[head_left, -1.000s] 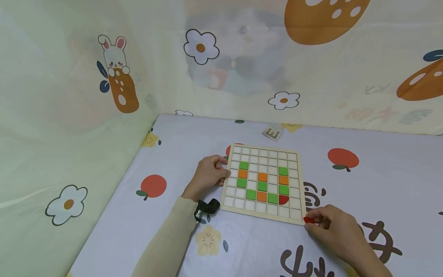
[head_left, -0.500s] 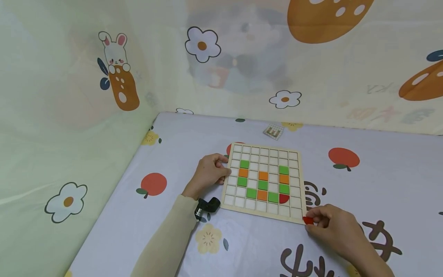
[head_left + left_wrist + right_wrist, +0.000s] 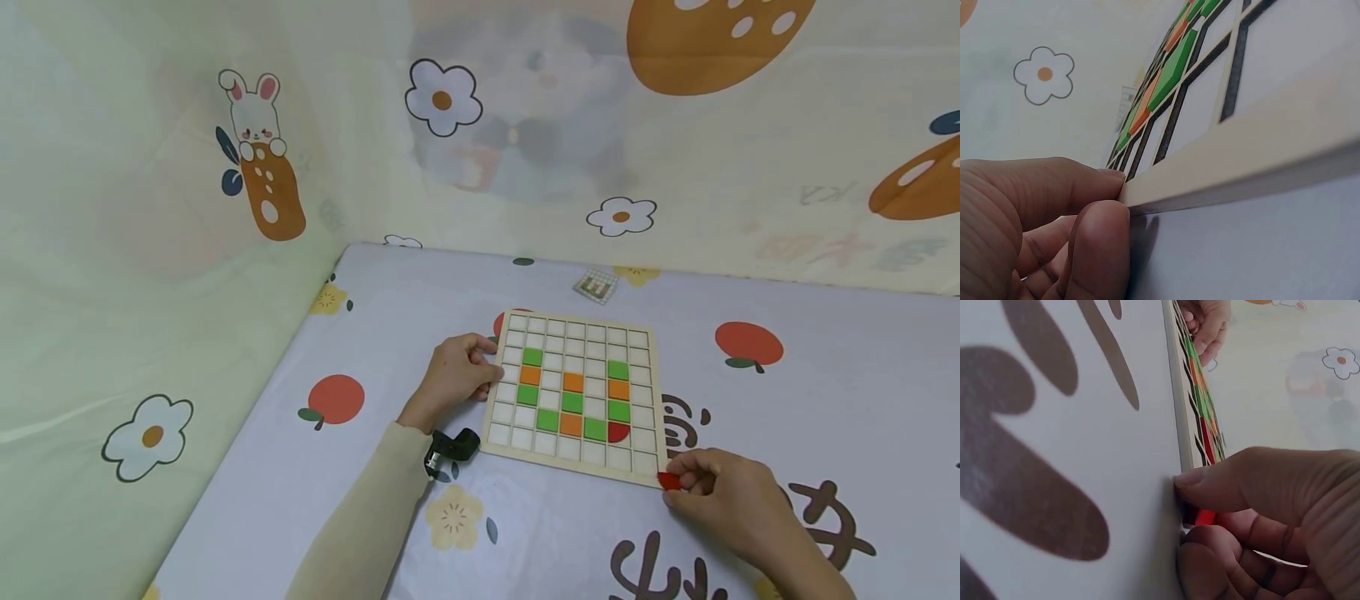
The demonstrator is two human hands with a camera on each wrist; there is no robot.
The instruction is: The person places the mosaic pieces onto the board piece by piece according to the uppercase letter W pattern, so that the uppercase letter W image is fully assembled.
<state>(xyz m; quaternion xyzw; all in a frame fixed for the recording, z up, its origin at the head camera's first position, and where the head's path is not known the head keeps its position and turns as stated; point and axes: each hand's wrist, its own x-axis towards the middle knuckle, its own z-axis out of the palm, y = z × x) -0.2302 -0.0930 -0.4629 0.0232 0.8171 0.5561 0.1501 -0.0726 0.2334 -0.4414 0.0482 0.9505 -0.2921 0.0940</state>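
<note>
A light wooden grid board lies on the table, with several green and orange square tiles and one red rounded tile in its cells. At the board's left side, my left hand holds the rim, thumb and index finger meeting at the edge in the left wrist view. My right hand pinches a second red piece at the near right corner, its thumb touching the board there. Fingers hide much of this piece, so its full shape cannot be told.
A small card printed with a grid pattern lies behind the board. Printed cloth covers the table, and a patterned curtain stands behind and to the left. A black device is strapped to the left wrist.
The red piece in my right hand has turned slightly and shows more of its face than a second ago. Both hands stay in nearly the same places, and the board's tiles look unchanged.
</note>
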